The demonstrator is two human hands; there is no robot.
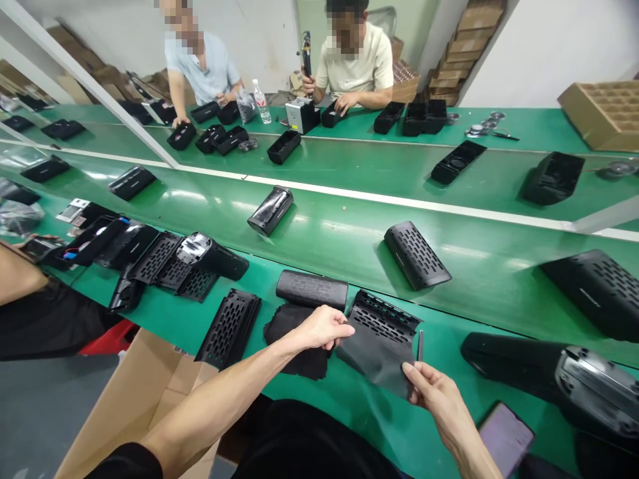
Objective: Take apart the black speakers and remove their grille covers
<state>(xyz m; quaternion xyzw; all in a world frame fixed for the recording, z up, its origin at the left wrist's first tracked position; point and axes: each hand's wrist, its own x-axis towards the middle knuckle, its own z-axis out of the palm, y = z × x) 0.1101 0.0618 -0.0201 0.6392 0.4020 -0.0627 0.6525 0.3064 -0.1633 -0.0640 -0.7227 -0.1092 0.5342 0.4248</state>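
My left hand (322,327) pinches the upper left corner of a black cloth sheet (375,359) that lies over a perforated black grille panel (387,318) on the green table (449,319). My right hand (435,392) pinches the sheet's lower right corner. More black cloth (294,342) lies under my left wrist. A closed black speaker shell (312,290) rests just beyond my left hand. A thin dark tool (421,345) stands beside the panel's right edge.
Grille panels (228,327) and shell halves (417,255) lie along the conveyor. A large black housing (549,376) and a phone (505,439) sit at right. Two people work across the belt. A cardboard box (144,399) stands lower left; another person's arm (20,276) shows at left.
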